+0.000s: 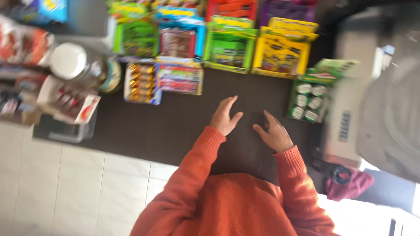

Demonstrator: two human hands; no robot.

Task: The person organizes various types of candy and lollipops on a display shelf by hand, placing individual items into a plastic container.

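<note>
Both hands are laid on the dark desk (175,126), on its bare middle stretch near the front edge. The left hand (225,117) is spread flat with the fingers pointing toward the back edge; its grip is open and nothing is held in it. The right hand (274,134) is set just beside it, apart from it, with the fingers loosely splayed and slightly curled; its grip is open as well and nothing is clasped. Orange knitted sleeves are seen running back from both wrists to the bottom of the view.

Nearest the right hand, toward the right edge of the desk, a green display box (311,95) of small round packets is found, near the fingertips but not touched. Beyond the hands, along the back edge, a yellow carton (281,54) and a bright green carton (227,51) are lined up side by side, with a flat tray of red-wrapped sweets (180,78) and a tray of gold-wrapped pieces (141,83) to their left. At the left edge a jar with a white lid (70,61) is stood above a white box (70,105) of red items.

The whole view is blurred by motion, so the contents of the packages cannot be made out. The right side is taken up by a grey, indistinct shape that is cut off by the frame.
</note>
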